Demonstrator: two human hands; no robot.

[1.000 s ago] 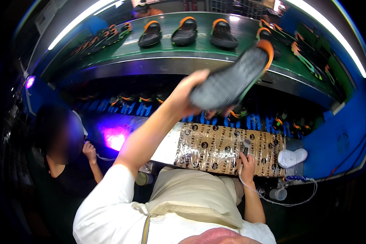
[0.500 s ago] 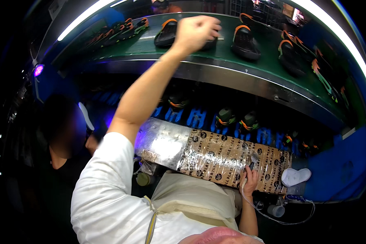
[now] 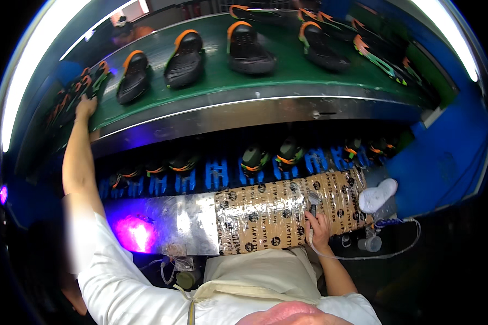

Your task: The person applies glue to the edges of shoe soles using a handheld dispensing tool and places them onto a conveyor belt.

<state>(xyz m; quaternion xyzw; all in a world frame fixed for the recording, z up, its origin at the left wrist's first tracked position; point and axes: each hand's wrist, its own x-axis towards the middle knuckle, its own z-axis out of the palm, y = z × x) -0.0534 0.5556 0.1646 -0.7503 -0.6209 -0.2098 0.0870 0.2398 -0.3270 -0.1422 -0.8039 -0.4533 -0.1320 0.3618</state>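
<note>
Currently, a dark-handled tool (image 3: 313, 201) is clasped by the right grip (image 3: 318, 227) over the brown sheeting (image 3: 265, 222) of the bench (image 3: 194, 221); a white shoe-shaped piece (image 3: 378, 196) is placed to that grip's right. By the left grip (image 3: 85, 104), a cluster of black-and-orange soles (image 3: 98, 78) is reached; whether one is grasped cannot be told. Rightward of this grip, a row of soles (image 3: 183, 62) is spread along the green shelf (image 3: 214, 77).

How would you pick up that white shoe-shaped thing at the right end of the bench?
I'd probably grip its narrow middle from above, leaning in from the left. The white shoe-shaped thing dips in between two rounder ends, and a blue panel stands to its right.
</note>
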